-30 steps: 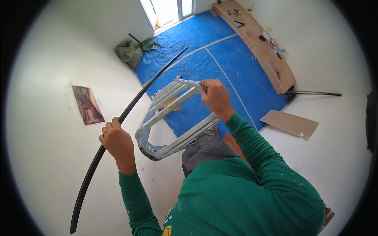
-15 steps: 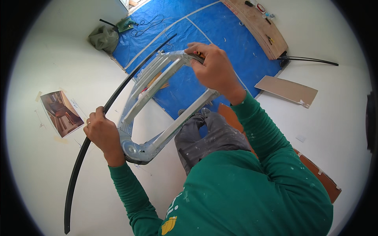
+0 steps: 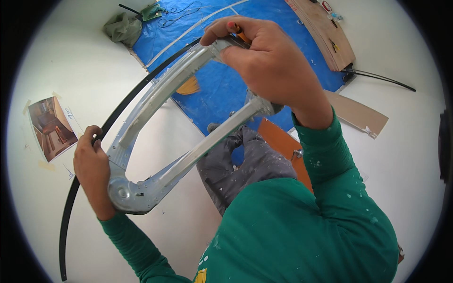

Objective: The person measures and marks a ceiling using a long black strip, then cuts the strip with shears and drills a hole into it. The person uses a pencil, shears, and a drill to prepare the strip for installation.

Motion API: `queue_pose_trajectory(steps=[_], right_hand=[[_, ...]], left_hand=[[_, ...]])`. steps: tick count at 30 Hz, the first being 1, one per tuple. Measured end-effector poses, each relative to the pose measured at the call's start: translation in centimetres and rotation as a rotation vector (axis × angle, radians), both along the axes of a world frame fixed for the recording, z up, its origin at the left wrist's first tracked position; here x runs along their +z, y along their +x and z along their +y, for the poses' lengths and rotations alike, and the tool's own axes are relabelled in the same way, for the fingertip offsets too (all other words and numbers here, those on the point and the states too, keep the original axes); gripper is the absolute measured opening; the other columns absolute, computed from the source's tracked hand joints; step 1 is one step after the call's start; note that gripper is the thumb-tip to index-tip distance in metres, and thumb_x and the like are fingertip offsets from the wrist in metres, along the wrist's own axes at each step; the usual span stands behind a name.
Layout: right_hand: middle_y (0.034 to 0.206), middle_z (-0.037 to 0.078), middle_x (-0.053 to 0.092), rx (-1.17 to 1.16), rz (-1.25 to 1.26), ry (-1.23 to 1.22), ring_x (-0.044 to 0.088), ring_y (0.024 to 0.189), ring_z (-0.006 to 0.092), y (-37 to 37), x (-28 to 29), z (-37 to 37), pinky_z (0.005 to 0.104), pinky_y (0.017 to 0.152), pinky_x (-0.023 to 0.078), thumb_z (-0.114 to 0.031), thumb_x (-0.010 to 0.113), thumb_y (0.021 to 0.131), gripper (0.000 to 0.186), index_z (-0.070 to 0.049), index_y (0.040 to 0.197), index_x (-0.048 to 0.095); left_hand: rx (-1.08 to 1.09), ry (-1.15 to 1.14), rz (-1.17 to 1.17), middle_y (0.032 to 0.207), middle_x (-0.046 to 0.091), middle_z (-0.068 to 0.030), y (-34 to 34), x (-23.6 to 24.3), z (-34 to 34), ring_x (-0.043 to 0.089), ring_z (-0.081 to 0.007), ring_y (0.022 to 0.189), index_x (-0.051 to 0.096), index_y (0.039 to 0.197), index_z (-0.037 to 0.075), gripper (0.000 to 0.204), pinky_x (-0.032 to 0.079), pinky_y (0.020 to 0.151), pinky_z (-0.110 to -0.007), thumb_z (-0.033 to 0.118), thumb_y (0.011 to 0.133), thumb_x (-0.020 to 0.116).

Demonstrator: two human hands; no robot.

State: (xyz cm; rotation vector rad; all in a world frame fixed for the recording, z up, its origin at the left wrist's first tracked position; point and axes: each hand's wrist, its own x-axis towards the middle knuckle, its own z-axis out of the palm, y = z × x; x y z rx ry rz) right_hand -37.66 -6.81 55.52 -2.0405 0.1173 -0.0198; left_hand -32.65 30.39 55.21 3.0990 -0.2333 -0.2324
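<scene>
An aluminium folding ladder (image 3: 167, 92) stands in front of me, seen from above, with a round hinge at each top corner. My left hand (image 3: 92, 165) is beside the near-left hinge, its fingers curled round a long black strip (image 3: 125, 104). That strip bends in an arc along the ladder's left side, past the white wall. My right hand (image 3: 269, 59) is closed over the ladder's far top corner. A slim orange-and-black tool (image 3: 241, 34) with a red end sticks out between its fingers; its kind cannot be made out.
A blue sheet (image 3: 207, 111) covers the floor, with cables and a broom head (image 3: 189, 86) on it. Stacked boards (image 3: 321, 35) with small tools on top lie far right, near black strips (image 3: 384, 80). A picture (image 3: 53, 128) is taped to the left wall. A grey-green bag (image 3: 123, 29) slumps far left.
My view has shifted, and the ladder top looks nearer. My left hand appears farther left and lower with the black strip. The right hand looks larger and higher, still on the ladder.
</scene>
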Motion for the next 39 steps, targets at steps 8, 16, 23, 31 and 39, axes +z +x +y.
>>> queue_pose_trajectory(steps=[8,16,23,31,39], right_hand=[[0.085,0.015,0.070,0.488,0.079,0.463,0.070,0.090,0.0237,0.2,-0.2,-5.2,0.0427,0.085,0.060,-0.023,0.072,0.092,0.030,0.001,0.111,0.073],[0.100,0.023,0.078,-0.031,-0.458,0.286,0.073,0.101,0.0378,-2.2,-4.9,-1.4,0.0451,0.102,0.051,-0.031,0.061,0.079,0.045,0.003,0.100,0.081],[0.108,0.021,0.079,0.295,-0.418,0.220,0.067,0.118,0.0324,-0.8,-6.6,-2.7,0.0433,0.115,0.039,-0.035,0.059,0.084,0.047,0.001,0.100,0.083],[0.131,0.022,0.071,0.220,-0.592,0.077,0.061,0.132,0.0351,0.9,-10.0,0.8,0.0460,0.128,0.026,-0.046,0.063,0.088,0.064,0.002,0.129,0.074],[0.127,0.021,0.073,0.210,-0.628,0.029,0.065,0.124,0.0323,-1.6,-15.5,1.6,0.0439,0.116,0.036,-0.046,0.068,0.090,0.062,0.002,0.128,0.074]], left_hand=[[-0.035,-0.097,0.092,0.104,0.075,-0.0143,0.6,-0.6,1.0,0.073,-0.0284,0.099,0.072,0.108,-0.001,0.017,0.054,0.095,-0.038,-0.006,0.096,0.060],[-0.127,-0.035,0.120,0.100,0.069,-0.0118,1.5,-0.8,1.8,0.070,-0.0247,0.095,0.069,0.104,-0.003,0.016,0.053,0.094,-0.034,-0.010,0.092,0.061],[-0.102,-0.076,0.137,0.104,0.071,-0.0127,2.2,-0.8,3.7,0.069,-0.0254,0.098,0.069,0.106,-0.005,0.016,0.052,0.094,-0.036,-0.008,0.093,0.060],[-0.139,-0.027,0.234,0.106,0.065,-0.0074,3.8,-0.4,5.3,0.061,-0.0187,0.099,0.065,0.103,-0.003,0.011,0.046,0.097,-0.031,-0.007,0.097,0.056],[-0.130,-0.034,0.101,0.114,0.064,-0.0071,5.5,0.3,8.1,0.062,-0.0205,0.112,0.063,0.116,-0.002,0.016,0.044,0.105,-0.033,-0.001,0.101,0.056]])
